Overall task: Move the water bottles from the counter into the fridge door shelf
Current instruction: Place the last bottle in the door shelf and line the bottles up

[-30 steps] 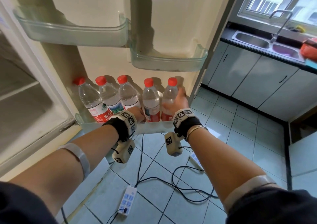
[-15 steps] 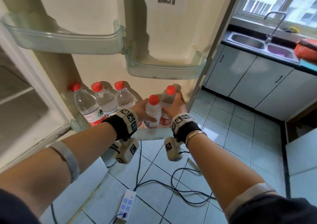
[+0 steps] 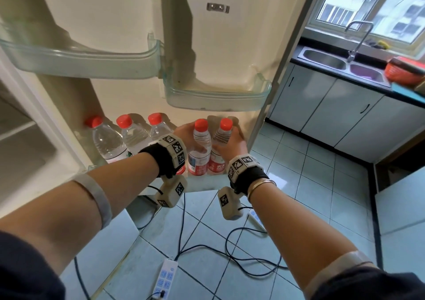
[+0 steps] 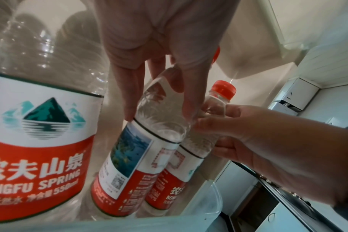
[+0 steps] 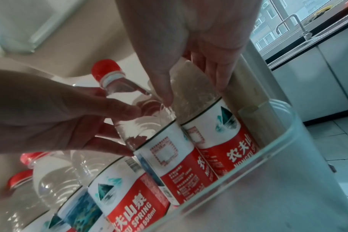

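Five red-capped water bottles stand in the bottom fridge door shelf [image 3: 202, 183]. My left hand [image 3: 187, 136] grips the fourth bottle [image 3: 199, 152] round its clear shoulder; the left wrist view shows thumb and fingers on either side of this bottle [image 4: 149, 125]. Right beside it, my right hand [image 3: 232, 144] grips the rightmost bottle [image 3: 222, 136], thumb and fingers straddling that bottle [image 5: 205, 109] in the right wrist view. Both bottles stand upright, labels touching, behind the clear shelf rim [image 5: 268, 157]. Three more bottles [image 3: 128, 136] stand to the left.
Two clear upper door shelves [image 3: 92, 62] [image 3: 216, 95] hang above the bottles. The open fridge interior is at the left. A sink counter [image 3: 340, 62] with cabinets lies to the right. A power strip [image 3: 165, 274] and cables cross the tiled floor below.
Both hands have moved from the labels up to the shoulders of the two rightmost bottles. The left-hand bottle, pulled forward half a second ago, now stands upright beside the other.
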A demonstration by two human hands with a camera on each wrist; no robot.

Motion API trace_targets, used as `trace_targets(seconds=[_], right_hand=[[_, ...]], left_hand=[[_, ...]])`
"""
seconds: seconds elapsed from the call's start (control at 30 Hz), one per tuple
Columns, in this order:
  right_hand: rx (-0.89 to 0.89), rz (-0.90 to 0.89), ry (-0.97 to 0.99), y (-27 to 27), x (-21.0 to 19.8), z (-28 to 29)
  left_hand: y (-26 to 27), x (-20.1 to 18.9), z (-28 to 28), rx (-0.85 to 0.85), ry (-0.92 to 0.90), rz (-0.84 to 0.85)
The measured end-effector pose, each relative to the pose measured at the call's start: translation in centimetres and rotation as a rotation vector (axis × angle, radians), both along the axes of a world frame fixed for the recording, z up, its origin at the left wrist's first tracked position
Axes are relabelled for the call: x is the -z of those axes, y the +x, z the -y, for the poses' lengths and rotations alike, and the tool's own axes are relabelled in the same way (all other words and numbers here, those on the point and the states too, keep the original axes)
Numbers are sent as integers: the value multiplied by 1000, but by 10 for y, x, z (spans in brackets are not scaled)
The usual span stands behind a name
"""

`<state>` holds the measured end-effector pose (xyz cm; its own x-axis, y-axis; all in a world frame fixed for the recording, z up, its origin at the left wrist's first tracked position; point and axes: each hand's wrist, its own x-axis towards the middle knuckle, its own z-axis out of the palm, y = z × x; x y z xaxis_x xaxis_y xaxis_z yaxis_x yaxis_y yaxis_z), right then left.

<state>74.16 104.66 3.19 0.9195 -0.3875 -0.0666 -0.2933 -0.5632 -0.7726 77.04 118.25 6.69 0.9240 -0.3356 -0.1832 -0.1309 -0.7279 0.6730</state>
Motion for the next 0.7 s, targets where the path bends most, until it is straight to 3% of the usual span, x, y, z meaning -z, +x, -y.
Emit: trace_targets(seconds=[0.33, 0.57, 0.7], right_hand=[[-57, -20, -14, 2, -12, 7], [-55, -31, -27, 6, -12, 8], [-27, 65, -12, 4, -14, 5]], left_hand=[[14, -4, 9, -41, 32, 24], [16, -1, 9, -111, -82, 20], [15, -5, 5, -127, -143, 48]])
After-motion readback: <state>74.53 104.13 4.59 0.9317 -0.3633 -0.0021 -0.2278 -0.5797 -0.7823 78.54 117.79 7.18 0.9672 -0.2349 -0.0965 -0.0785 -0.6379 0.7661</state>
